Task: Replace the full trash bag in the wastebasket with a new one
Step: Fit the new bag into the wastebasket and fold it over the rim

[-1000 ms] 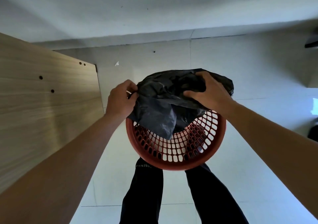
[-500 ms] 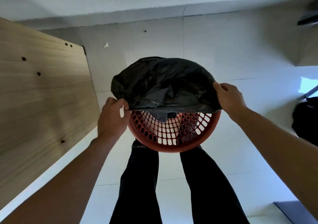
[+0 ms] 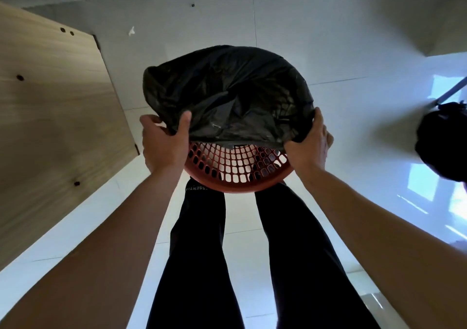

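The left hand [image 3: 161, 144] grips the left edge of the black bag [image 3: 227, 96]: its thumb lies on top of the plastic and its fingers curl under and behind the fold. The right hand [image 3: 309, 142] grips the right edge of the bag, fingers wrapped over bunched plastic, the back of the hand facing the camera. Both forearms reach forward from the lower corners of the view, bare to the wrist.

The bag is spread wide between the two hands over the far part of the basket [image 3: 235, 169]. It covers the far rim and most of the mouth, its near edge hanging loose across the opening. Its surface is crumpled and folded, with a dull sheen.

The basket is red plastic with a lattice wall of small square holes. Its near wall and rim are uncovered, and the pale floor shows through the holes. It stands on the floor [image 3: 328, 38], just beyond the person's legs [image 3: 199, 240] in dark trousers, one to each side of its near rim.

Left of the basket stands a light wooden panel [image 3: 50, 113] with several small dark holes. Beyond the basket and to the left, a small white scrap [image 3: 131, 31] lies on the tiles. Well to the right of the basket, at the frame edge, sits a dark, rounded object [image 3: 442, 141], too cut off to identify. Bright window light reflects on the tiles near it.
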Demonstrator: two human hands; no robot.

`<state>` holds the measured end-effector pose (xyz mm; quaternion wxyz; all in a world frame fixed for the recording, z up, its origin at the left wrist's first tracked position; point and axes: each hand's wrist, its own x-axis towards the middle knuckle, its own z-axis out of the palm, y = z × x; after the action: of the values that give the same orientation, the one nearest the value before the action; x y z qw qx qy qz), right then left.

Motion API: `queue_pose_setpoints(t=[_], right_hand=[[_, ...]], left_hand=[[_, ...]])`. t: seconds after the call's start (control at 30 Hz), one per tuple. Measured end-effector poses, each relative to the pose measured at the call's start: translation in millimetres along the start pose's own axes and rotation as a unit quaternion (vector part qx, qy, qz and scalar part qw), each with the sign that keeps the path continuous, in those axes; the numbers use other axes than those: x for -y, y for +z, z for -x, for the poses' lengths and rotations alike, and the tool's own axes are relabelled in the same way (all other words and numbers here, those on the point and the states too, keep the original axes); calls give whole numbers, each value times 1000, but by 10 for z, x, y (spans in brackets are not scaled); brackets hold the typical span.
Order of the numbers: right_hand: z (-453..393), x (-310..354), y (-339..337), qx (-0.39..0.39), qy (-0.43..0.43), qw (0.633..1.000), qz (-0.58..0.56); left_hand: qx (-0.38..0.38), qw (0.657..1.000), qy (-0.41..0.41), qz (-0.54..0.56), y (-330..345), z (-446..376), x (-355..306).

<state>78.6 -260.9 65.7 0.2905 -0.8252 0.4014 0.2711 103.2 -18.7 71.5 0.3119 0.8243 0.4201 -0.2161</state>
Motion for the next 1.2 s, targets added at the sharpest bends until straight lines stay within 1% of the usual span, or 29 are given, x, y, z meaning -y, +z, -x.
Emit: queue_pose_setpoints(t=[0.07, 0.13, 0.2, 0.3, 0.37, 0.47, 0.5, 0.57, 0.63, 0.67, 0.73, 0.77, 0.8, 0.83, 0.9, 0.97, 1.03, 1.1, 1.13, 1.2], right_hand=[[32, -25, -1, 15, 19, 999, -46], [71, -65, -17, -6, 28, 997, -72], [118, -131, -32, -36, 20, 997, -68], [208, -245, -36, -39, 25, 996, -80], [266, -305, -26, -34, 58, 990, -126], [353, -403, 39, -53, 147, 957, -245], [387, -427, 60, -68, 169, 947, -266], [438, -452, 90, -94, 200, 942, -252], [467, -499, 107, -81, 239, 945, -209], [468, -537, 128, -54, 264, 942, -202], [483, -582, 163, 36, 314, 929, -191], [493, -583, 169, 77, 326, 925, -178], [476, -591, 183, 101, 321, 927, -166], [457, -584, 194, 108, 304, 933, -160], [404, -543, 207, 90, 258, 949, -157], [376, -469, 188, 69, 229, 958, -160], [359, -436, 169, 50, 231, 949, -209], [343, -404, 167, 35, 237, 933, -268], [340, -382, 174, 37, 240, 926, -291], [322, -334, 197, 44, 255, 907, -334]], left_hand=[[-9, 996, -66, 60, 35, -80, -40], [-6, 987, -115, 110, 58, -121, 4], [13, 978, -140, 157, 60, -84, 112], [29, 966, -174, 191, 53, 53, 331], [30, 957, -209, 200, 56, 145, 473], [33, 941, -264, 207, 90, 294, 625], [38, 933, -286, 215, 99, 353, 650], [46, 919, -319, 229, 118, 455, 676], [46, 916, -326, 230, 152, 524, 687], [43, 917, -324, 228, 170, 539, 689], [36, 922, -316, 221, 204, 527, 685], [27, 926, -310, 216, 217, 508, 684], [18, 929, -305, 209, 225, 483, 687], [11, 932, -302, 199, 223, 460, 680], [-12, 935, -295, 194, 208, 411, 657], [-42, 929, -293, 223, 162, 356, 593], [-41, 894, -314, 318, 136, 286, 546], [-7, 852, -338, 400, 84, 256, 464], [9, 843, -340, 417, 68, 245, 456], [21, 841, -333, 426, 54, 245, 466]])
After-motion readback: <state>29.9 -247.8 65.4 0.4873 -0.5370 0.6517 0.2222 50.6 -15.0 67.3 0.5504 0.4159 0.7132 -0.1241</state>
